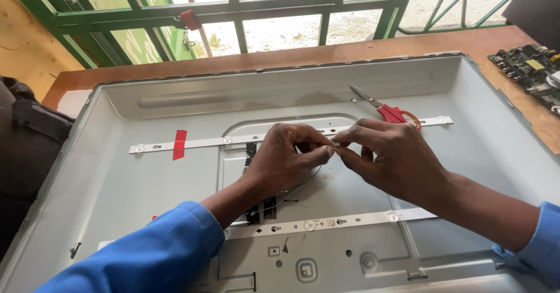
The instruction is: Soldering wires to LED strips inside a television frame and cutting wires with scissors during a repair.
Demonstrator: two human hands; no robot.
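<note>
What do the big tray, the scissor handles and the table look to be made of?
Tray: probably painted or bare sheet metal, pale grey and matte, with pressed ribs and punched holes. Scissors: handles look like glossy red plastic, blades shiny steel. Table: wood or wood veneer, reddish-brown, smooth.

Count, from where I lean over the tray: two white light strips (291,137) (326,222), one upper, one lower. One piece of red tape (179,144) on the upper strip, possibly a second by my left sleeve, mostly hidden. One pair of red-handled scissors (388,111). One circuit board (531,71). One red padlock (189,20).
</note>
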